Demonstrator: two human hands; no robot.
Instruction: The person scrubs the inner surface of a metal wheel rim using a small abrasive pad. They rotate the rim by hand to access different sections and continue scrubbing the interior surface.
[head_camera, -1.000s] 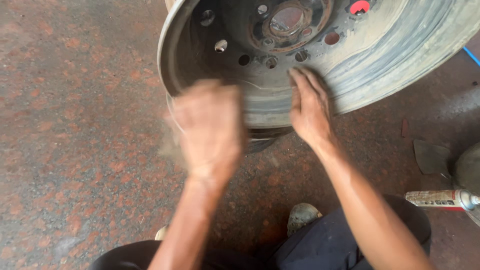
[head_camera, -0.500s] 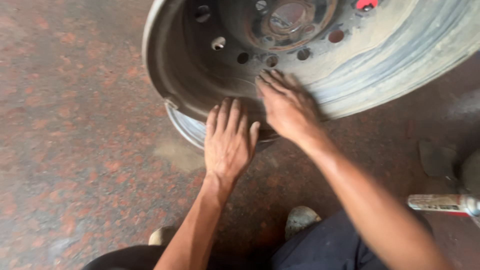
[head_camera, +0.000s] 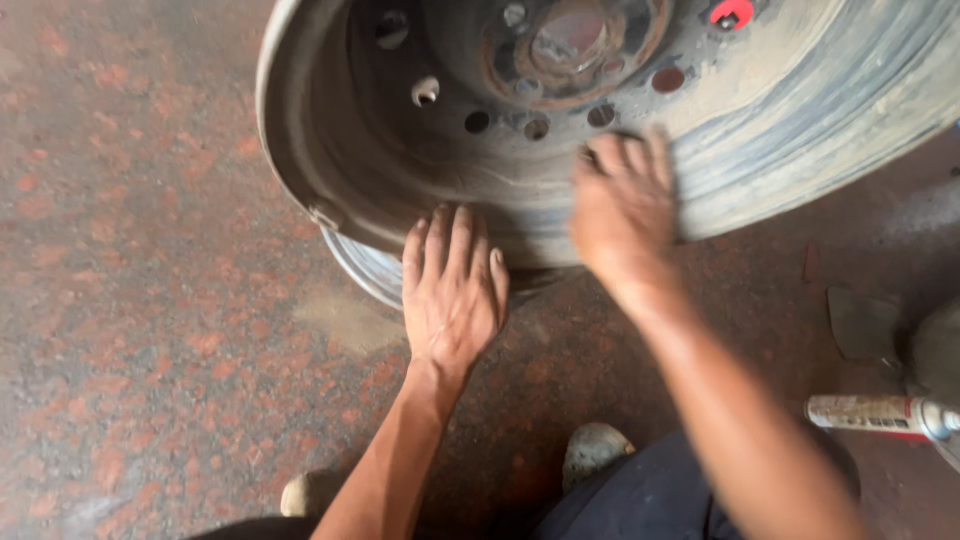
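Hands, two, left hand (head_camera: 452, 295) and right hand (head_camera: 622, 205), flat on one wheel rim (head_camera: 800, 120).

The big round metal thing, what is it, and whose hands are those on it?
The camera sits on a person's head and looks down, so you see that person's own two arms and hands. The big round metal thing is a wheel rim, grey and dusty, with a rusty hub in the middle and a ring of small holes around it. It stands tilted on a speckled reddish floor. The left hand lies flat, fingers spread, against the rim's lower edge. The right hand presses on the rim's broad grey band; it looks blurred. Neither hand holds anything. At the bottom you can see the person's dark trousers and the toe of a shoe. At the right lies a white tube.
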